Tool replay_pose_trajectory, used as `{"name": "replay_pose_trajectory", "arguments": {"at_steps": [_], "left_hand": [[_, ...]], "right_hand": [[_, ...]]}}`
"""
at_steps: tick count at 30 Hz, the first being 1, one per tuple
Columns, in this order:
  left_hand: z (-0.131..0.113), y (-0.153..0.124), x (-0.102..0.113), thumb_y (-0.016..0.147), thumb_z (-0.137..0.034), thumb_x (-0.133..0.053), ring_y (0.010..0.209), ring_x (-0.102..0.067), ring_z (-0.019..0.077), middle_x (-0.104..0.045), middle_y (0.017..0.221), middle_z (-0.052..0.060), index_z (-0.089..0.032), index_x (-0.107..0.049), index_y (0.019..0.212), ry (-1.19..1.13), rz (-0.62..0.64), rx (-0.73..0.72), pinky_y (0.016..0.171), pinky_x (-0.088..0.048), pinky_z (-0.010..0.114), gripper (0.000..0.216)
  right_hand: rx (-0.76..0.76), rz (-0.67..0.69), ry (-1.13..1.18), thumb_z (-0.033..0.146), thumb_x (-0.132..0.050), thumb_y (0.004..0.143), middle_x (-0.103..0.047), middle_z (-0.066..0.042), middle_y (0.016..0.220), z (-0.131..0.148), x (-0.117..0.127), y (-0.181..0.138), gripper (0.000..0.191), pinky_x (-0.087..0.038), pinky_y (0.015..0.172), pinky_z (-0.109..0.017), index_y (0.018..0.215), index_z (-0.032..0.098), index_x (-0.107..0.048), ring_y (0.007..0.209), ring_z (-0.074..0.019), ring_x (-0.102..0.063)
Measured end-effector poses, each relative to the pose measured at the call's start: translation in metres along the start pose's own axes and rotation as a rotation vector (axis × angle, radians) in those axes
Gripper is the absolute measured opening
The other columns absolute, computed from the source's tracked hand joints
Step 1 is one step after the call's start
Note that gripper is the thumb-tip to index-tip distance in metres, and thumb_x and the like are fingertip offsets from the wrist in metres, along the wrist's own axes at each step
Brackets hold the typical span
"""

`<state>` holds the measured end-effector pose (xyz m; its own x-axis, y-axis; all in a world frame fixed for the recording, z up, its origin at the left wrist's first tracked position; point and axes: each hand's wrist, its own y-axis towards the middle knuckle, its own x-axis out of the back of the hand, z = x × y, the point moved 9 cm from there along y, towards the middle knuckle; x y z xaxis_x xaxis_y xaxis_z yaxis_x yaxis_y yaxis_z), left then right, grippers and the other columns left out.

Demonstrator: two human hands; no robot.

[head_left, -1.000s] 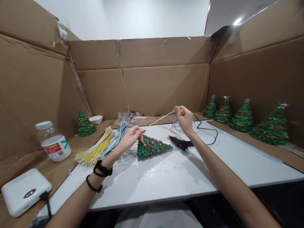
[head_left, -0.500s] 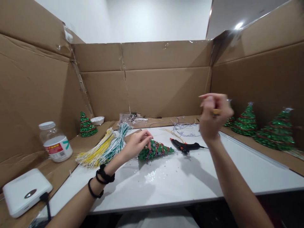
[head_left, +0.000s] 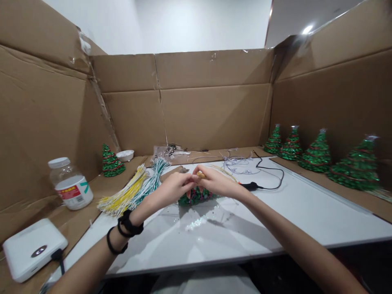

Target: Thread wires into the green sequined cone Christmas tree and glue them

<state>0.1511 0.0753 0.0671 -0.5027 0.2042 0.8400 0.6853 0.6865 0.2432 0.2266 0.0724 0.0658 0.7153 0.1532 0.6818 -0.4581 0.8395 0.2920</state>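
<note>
A green sequinned cone tree point(head_left: 196, 197) with red trim lies on its side on the white table point(head_left: 275, 216). My left hand point(head_left: 173, 188) rests on the tree's wide end, fingers pinched together. My right hand point(head_left: 214, 183) has come down to meet it, fingers closed on a small tan piece point(head_left: 200, 174) at the fingertips. Both hands touch above the tree and cover most of it. A black glue gun point(head_left: 252, 186) lies just behind my right hand, mostly hidden.
Bundles of yellow and green-white wires point(head_left: 134, 188) lie to the left. A plastic jar point(head_left: 70, 183) and white box point(head_left: 30, 249) sit on the left ledge. Finished trees point(head_left: 317, 152) line the right ledge, with another small tree point(head_left: 112, 161) and a white dish point(head_left: 125, 155) at back left. Cardboard walls enclose the table.
My right hand went up and to the right with the tan piece, then came down to the left to meet my left hand over the lying tree. My left hand stayed on the tree.
</note>
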Motion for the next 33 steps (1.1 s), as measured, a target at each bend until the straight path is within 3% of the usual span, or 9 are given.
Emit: {"name": "replay_pose_trajectory", "arguments": {"at_steps": [6,9,12,15,19,23,26,29,33], "left_hand": [[0.0,-0.004,0.001,0.086,-0.046,-0.044,0.057,-0.052,0.0133,-0.06,0.061,0.0,-0.018,-0.055,0.067,-0.13,0.035,0.073,0.056,-0.035,0.022,0.036],[0.003,-0.008,0.0,0.084,-0.047,-0.047,0.057,-0.051,0.0135,-0.06,0.061,0.0,-0.018,-0.058,0.073,-0.193,0.036,0.117,0.054,-0.034,0.022,0.033],[0.01,-0.015,0.007,0.084,-0.045,-0.047,0.054,-0.049,0.0135,-0.057,0.057,-0.002,-0.019,-0.056,0.075,-0.219,-0.062,0.191,0.052,-0.032,0.022,0.03],[0.025,-0.032,0.016,0.083,-0.05,-0.044,0.046,-0.043,0.013,-0.048,0.046,-0.003,-0.02,-0.047,0.056,-0.136,-0.186,0.322,0.049,-0.028,0.024,0.041],[0.044,-0.048,-0.001,0.078,-0.053,-0.049,0.052,-0.048,0.0161,-0.054,0.052,-0.001,-0.02,-0.05,0.056,-0.062,-0.112,0.399,0.052,-0.029,0.025,0.04],[0.059,-0.042,-0.015,0.077,-0.049,-0.052,0.073,-0.054,0.0203,-0.063,0.077,0.003,-0.018,-0.059,0.078,-0.112,-0.193,0.345,0.067,-0.037,0.028,0.031],[0.069,-0.028,-0.03,0.078,-0.047,-0.051,0.091,-0.054,0.0224,-0.065,0.096,0.006,-0.018,-0.063,0.088,-0.306,-0.231,0.316,0.08,-0.039,0.03,0.033],[0.08,-0.018,-0.044,0.077,-0.052,-0.051,0.083,-0.056,0.0209,-0.067,0.088,0.006,-0.016,-0.063,0.084,-0.495,-0.217,0.436,0.075,-0.041,0.03,0.039],[0.082,-0.01,-0.042,0.072,-0.057,-0.055,0.07,-0.057,0.0176,-0.067,0.078,0.005,-0.014,-0.065,0.078,-0.672,-0.311,0.486,0.064,-0.042,0.027,0.045]], "right_hand": [[0.051,0.047,0.011,0.022,-0.044,0.086,-0.05,0.002,0.073,-0.001,-0.003,-0.006,0.007,-0.033,0.057,-0.022,0.079,0.019,-0.047,0.065,-0.0121,-0.045],[0.079,0.08,-0.026,0.023,-0.047,0.084,-0.043,0.004,0.064,-0.003,-0.004,-0.005,0.016,-0.029,0.054,-0.022,0.069,0.019,-0.042,0.06,-0.0113,-0.041],[0.075,0.083,-0.065,0.023,-0.049,0.082,-0.041,0.004,0.061,-0.008,0.0,-0.006,0.019,-0.028,0.053,-0.022,0.065,0.019,-0.042,0.059,-0.0113,-0.039],[0.041,0.02,-0.084,0.02,-0.049,0.079,-0.049,0.002,0.066,-0.017,0.008,-0.007,0.011,-0.03,0.054,-0.022,0.068,0.019,-0.049,0.061,-0.0118,-0.044],[0.006,-0.034,-0.12,0.022,-0.051,0.077,-0.056,0.0,0.067,-0.027,0.013,-0.006,0.01,-0.032,0.056,-0.023,0.071,0.018,-0.058,0.061,-0.0129,-0.048],[0.019,-0.055,-0.147,0.026,-0.054,0.077,-0.058,0.0,0.065,-0.028,0.012,-0.003,0.013,-0.033,0.057,-0.023,0.073,0.018,-0.063,0.062,-0.0135,-0.05],[0.025,-0.105,-0.164,0.022,-0.053,0.076,-0.061,-0.002,0.069,-0.031,0.015,-0.003,0.012,-0.033,0.058,-0.022,0.073,0.018,-0.064,0.064,-0.0139,-0.052],[0.009,-0.14,-0.199,0.016,-0.051,0.073,-0.063,-0.001,0.07,-0.036,0.02,-0.003,0.012,-0.032,0.058,-0.022,0.072,0.018,-0.063,0.064,-0.0133,-0.053],[-0.007,-0.149,-0.222,0.015,-0.051,0.071,-0.062,-0.001,0.067,-0.039,0.022,-0.002,0.011,-0.03,0.056,-0.021,0.07,0.018,-0.061,0.061,-0.0124,-0.051]]}}
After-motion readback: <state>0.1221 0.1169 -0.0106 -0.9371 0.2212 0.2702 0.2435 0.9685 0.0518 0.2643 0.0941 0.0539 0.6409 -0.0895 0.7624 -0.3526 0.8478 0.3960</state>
